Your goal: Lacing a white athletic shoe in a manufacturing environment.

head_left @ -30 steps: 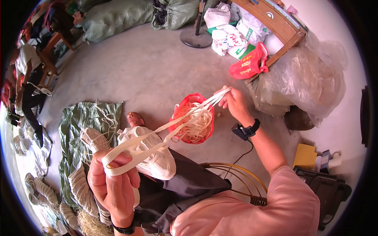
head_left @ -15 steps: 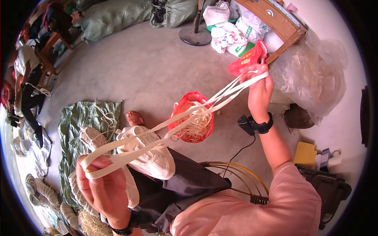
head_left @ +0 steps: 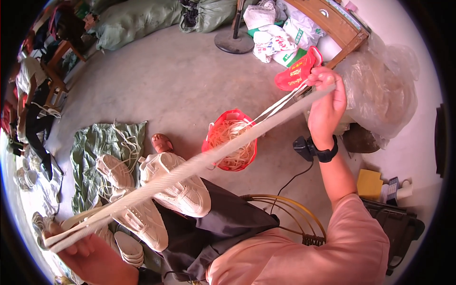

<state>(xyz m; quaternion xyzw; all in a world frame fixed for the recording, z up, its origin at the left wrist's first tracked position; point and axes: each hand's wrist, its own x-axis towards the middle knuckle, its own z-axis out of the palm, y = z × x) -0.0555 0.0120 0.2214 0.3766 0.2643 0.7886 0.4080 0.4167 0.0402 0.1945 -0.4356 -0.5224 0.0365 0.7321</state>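
Note:
A flat cream shoelace, doubled and blurred, is stretched straight between my hands. Its looped end passes round the fingers of my left hand at the lower left. My right hand, raised at the upper right, is closed on the other end, and thinner strands hang from it toward the red basket of loose laces. Under the taut lace, a white mesh sneaker lies on my lap, with another sneaker beside it to the left.
Several shoes lie on a green woven sheet at left. A red package, plastic bags and a wooden desk stand beyond my right hand. A round stand base is at the back. Another person sits at far left.
My left hand has moved down and left, and my right hand slightly right. The two separate lace strands now lie together, pulled straight.

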